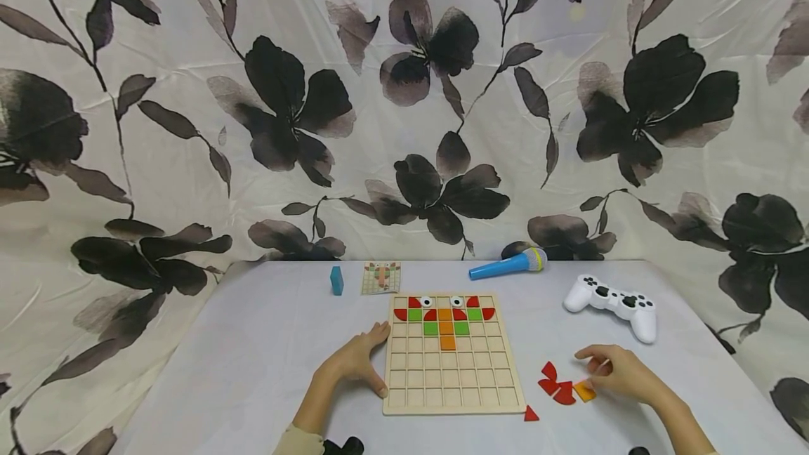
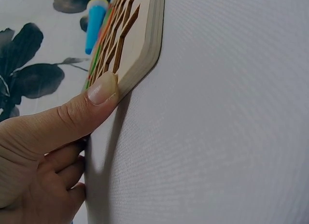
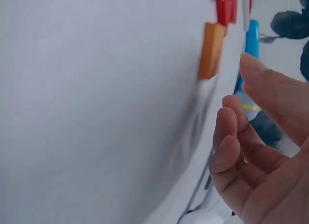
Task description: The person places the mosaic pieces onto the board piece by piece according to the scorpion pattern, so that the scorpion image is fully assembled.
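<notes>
The head view is bright and even, while soft shadows (blurry-edged) darken the right wrist view's tabletop [image 3: 96, 103].

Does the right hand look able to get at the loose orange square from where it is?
Probably yes: the right hand looks empty, close beside the loose orange square, with no other piece seen between them.

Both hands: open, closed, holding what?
Left hand: open, pressed to the left edge of the board.
Right hand: open, holding nothing, near the loose orange piece.
</notes>
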Tool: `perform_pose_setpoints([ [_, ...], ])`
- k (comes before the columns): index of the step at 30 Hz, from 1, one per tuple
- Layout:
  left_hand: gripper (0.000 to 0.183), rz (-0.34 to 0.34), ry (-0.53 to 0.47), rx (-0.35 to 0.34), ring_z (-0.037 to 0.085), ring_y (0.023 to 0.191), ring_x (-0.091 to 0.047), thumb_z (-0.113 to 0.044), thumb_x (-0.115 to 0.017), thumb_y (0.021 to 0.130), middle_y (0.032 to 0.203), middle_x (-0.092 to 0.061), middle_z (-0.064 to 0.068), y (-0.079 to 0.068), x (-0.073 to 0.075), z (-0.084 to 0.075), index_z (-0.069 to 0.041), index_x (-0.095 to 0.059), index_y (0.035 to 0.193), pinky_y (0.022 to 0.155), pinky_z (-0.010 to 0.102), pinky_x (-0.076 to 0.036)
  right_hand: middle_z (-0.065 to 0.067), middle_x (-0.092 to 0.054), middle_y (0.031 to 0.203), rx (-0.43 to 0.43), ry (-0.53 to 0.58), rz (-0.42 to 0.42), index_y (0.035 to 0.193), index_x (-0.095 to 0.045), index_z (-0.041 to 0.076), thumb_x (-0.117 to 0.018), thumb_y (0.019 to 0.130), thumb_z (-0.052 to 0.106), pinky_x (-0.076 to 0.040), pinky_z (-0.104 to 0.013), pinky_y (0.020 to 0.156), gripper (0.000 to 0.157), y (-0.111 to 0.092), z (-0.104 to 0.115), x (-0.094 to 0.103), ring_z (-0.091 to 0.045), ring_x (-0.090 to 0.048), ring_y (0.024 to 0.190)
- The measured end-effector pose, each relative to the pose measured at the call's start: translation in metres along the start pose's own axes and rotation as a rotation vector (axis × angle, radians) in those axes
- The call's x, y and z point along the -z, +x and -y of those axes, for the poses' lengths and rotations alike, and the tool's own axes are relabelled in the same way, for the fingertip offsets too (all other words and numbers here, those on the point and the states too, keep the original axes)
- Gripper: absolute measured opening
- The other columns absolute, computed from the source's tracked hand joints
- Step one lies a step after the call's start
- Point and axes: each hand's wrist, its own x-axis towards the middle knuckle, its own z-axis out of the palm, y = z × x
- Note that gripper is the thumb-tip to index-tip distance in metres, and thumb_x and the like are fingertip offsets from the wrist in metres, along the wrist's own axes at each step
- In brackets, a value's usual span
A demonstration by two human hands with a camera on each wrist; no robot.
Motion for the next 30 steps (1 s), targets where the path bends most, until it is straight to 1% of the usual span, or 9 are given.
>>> perform_pose_setpoints([
  [4,0.113,-0.005,-0.002,0.012,0.042,0.139,-0.02,-0.019,-0.092,0.049,0.15,-0.026,0.023,0.0,-0.001,0.0,0.005,-0.033,0.143,0.111,0.06,-0.016,-0.005,-0.056,0.087,-0.094,0.039,0.048,0.111,-0.062,-0.003,-0.077,0.073,0.011,-0.046,-0.023,0.06,0.043,-0.005,-0.006,0.0,-0.016,-0.05,0.072],
  [7,0.113,-0.003,0.001,0.016,0.041,0.139,-0.02,-0.019,-0.092,0.05,0.15,-0.026,0.023,0.001,-0.001,0.0,0.005,-0.033,0.143,0.111,0.06,-0.017,-0.005,-0.053,0.088,-0.133,0.033,0.079,0.109,-0.063,0.002,-0.079,0.071,0.013,-0.043,-0.026,0.06,0.043,-0.004,-0.008,-0.002,-0.019,-0.048,0.073],
  [10,0.113,0.002,0.008,0.012,0.041,0.139,-0.02,-0.021,-0.092,0.05,0.151,-0.026,0.023,0.001,-0.001,0.001,0.005,-0.033,0.143,0.111,0.06,-0.017,-0.005,-0.053,0.086,-0.094,0.005,0.091,0.1,-0.064,0.005,-0.079,0.071,0.011,-0.042,-0.025,0.06,0.034,-0.002,-0.01,-0.004,-0.017,-0.046,0.072],
  [13,0.113,0.005,0.014,0.01,0.04,0.14,-0.02,-0.022,-0.092,0.051,0.151,-0.026,0.022,0.002,-0.001,0.001,0.004,-0.033,0.143,0.111,0.06,-0.017,-0.003,-0.053,0.082,-0.051,-0.008,0.093,0.092,-0.064,0.007,-0.079,0.069,0.01,-0.04,-0.023,0.059,0.027,-0.001,-0.012,-0.005,-0.016,-0.045,0.07],
  [18,0.113,0.004,0.008,0.008,0.04,0.14,-0.02,-0.021,-0.092,0.05,0.151,-0.025,0.023,0.001,-0.001,0.0,0.005,-0.032,0.143,0.111,0.059,-0.016,-0.001,-0.052,0.075,-0.041,0.006,0.079,0.082,-0.06,0.007,-0.08,0.066,0.008,-0.039,-0.022,0.056,0.027,0.0,-0.01,-0.005,-0.013,-0.046,0.066],
  [22,0.113,0.004,0.01,0.016,0.04,0.14,-0.02,-0.02,-0.092,0.05,0.151,-0.025,0.023,0.001,-0.002,0.0,0.004,-0.032,0.143,0.112,0.059,-0.016,0.002,-0.055,0.07,0.007,0.048,0.079,0.075,-0.057,0.006,-0.08,0.068,0.01,-0.041,-0.02,0.053,0.024,0.001,-0.009,-0.003,-0.006,-0.047,0.061],
  [26,0.113,0.004,0.018,0.025,0.04,0.14,-0.02,-0.021,-0.092,0.051,0.151,-0.026,0.022,0.001,-0.002,-0.001,0.004,-0.033,0.143,0.112,0.058,-0.017,0.003,-0.056,0.069,0.046,0.064,0.077,0.075,-0.057,0.005,-0.077,0.071,0.009,-0.043,-0.02,0.053,0.021,0.005,-0.004,0.004,-0.003,-0.048,0.061],
  [30,0.113,0.004,0.025,0.025,0.04,0.14,-0.02,-0.022,-0.092,0.051,0.151,-0.026,0.022,0.001,0.0,-0.002,0.004,-0.033,0.143,0.112,0.058,-0.017,0.003,-0.056,0.072,0.103,0.02,0.019,0.084,-0.059,0.005,-0.074,0.074,0.005,-0.045,-0.021,0.055,0.019,0.017,0.008,0.009,-0.002,-0.049,0.063],
])
